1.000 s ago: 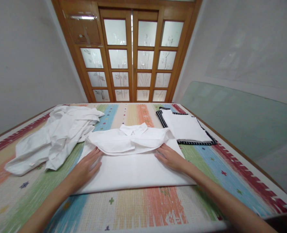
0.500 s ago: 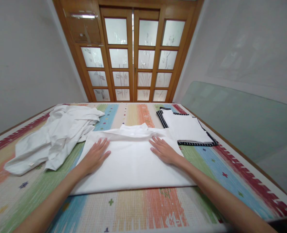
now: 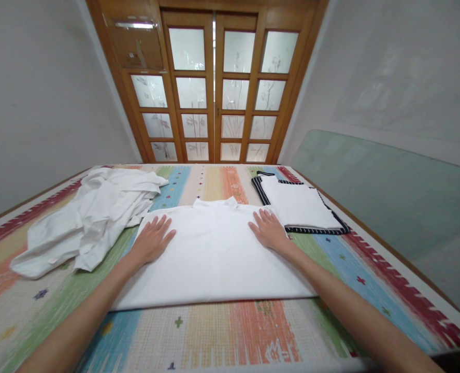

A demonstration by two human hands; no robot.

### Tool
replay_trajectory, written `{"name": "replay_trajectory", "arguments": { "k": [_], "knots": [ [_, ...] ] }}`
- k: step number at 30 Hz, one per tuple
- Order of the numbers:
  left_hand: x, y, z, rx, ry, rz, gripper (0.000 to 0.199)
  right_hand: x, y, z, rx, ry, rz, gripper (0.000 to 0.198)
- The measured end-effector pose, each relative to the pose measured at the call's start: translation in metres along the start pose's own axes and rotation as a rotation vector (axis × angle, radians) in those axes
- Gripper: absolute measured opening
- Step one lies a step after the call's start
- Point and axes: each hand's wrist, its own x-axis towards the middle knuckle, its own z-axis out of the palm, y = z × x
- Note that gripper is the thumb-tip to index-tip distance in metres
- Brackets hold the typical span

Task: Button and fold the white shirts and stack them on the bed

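Note:
A white shirt lies folded into a wide, flat shape in front of me, its collar at the far edge. On its upper left part rests my left hand, palm down with the fingers spread. My right hand lies flat near the upper right corner, fingers also apart. Neither hand grips the cloth; both press on its surface. The shirt looks smooth between them.
A loose heap of white clothing lies to the left. At the right is a folded stack of white and black-striped clothes. Everything rests on a colourful striped cloth. A pale green panel stands along the right edge.
Both hands have slid outward, the right one slightly away from me too. The bulging crease below the collar has flattened out.

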Motion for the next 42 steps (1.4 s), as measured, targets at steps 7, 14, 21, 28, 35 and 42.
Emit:
{"name": "replay_trajectory", "arguments": {
  "k": [7,14,21,28,35,42],
  "knots": [
    [0.011,-0.018,-0.01,0.059,0.053,-0.128,0.054,0.009,0.003,-0.026,-0.214,0.09,0.01,0.04],
    [0.034,-0.046,-0.026,-0.029,0.164,-0.087,0.042,0.026,0.023,-0.05,-0.249,0.037,-0.003,0.031],
    [0.046,-0.055,-0.034,-0.138,0.227,-0.107,0.025,0.032,0.035,-0.053,-0.18,-0.004,0.056,0.025],
    [0.047,-0.055,-0.035,-0.29,0.161,-0.196,0.021,0.034,0.043,-0.049,-0.051,0.041,0.091,0.017],
    [0.044,-0.053,-0.03,-0.331,0.163,-0.251,0.017,0.039,0.051,-0.044,0.057,0.063,0.084,0.018],
    [0.048,-0.053,-0.027,-0.313,0.152,-0.26,0.017,0.042,0.061,-0.041,0.111,0.138,0.057,0.027]
  ]
}}
